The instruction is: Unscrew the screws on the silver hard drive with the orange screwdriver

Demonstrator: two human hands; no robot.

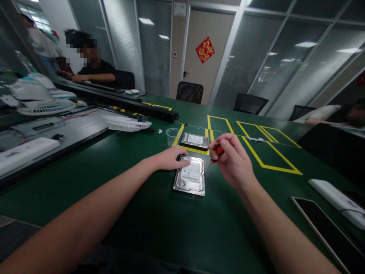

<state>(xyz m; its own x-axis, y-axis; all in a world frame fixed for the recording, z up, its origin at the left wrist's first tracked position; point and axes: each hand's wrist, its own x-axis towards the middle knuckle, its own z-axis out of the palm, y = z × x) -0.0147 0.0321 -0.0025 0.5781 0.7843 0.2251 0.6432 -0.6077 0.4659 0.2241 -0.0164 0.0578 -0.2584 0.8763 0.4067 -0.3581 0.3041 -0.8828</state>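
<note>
A silver hard drive [190, 178] lies flat on the green table, label side up. My left hand [171, 158] grips its far left corner, the thumb pressed on the top cover and the fingers around the edge. In my right hand [234, 164] is a screwdriver [219, 150] with a red and black handle, pinched in the fingers. Its thin shaft slants down to the drive's right edge; whether the tip sits in a screw is too small to tell. Just beyond lies a second hard drive [196, 139], with a clear plastic cup [172, 137] at its left.
Yellow tape [278, 166] marks rectangles on the table. A white fan grille [127, 123], a flat metal panel [80, 125] and a long black bar [137, 107] occupy the left. A phone [322, 224] and a white power strip [336, 201] lie right. People sit farther off.
</note>
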